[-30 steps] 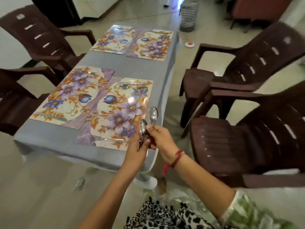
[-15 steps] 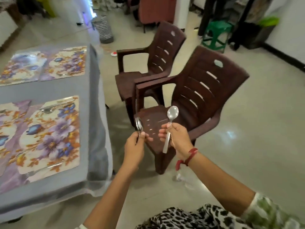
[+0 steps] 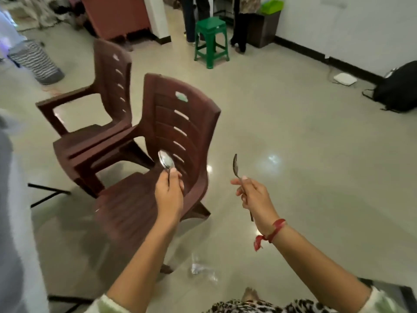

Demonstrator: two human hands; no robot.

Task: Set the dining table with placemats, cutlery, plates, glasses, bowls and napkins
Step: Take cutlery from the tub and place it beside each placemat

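My left hand (image 3: 169, 195) grips the handles of steel spoons (image 3: 166, 161), their bowls sticking up in front of the near chair's back. My right hand (image 3: 255, 195) holds a single steel spoon (image 3: 235, 165) upright, seen edge-on, its handle end poking out below the palm. The two hands are apart, roughly level with each other. At the far left edge only the grey tablecloth (image 3: 13, 211) of the dining table shows, blurred. Placemats and laid cutlery are out of view.
Two brown plastic chairs stand ahead, the near one (image 3: 155, 177) under my left hand and another (image 3: 101, 105) behind it. A green stool (image 3: 211, 39), a striped basket (image 3: 37, 62), a black bag (image 3: 399, 89) and a person's legs (image 3: 191, 16) are further off. Clear plastic wrap (image 3: 200, 267) lies on the floor.
The view has swung right, away from the table, toward the chairs and open floor. My hands have moved apart, each keeping its spoons. The placemats have left the frame.
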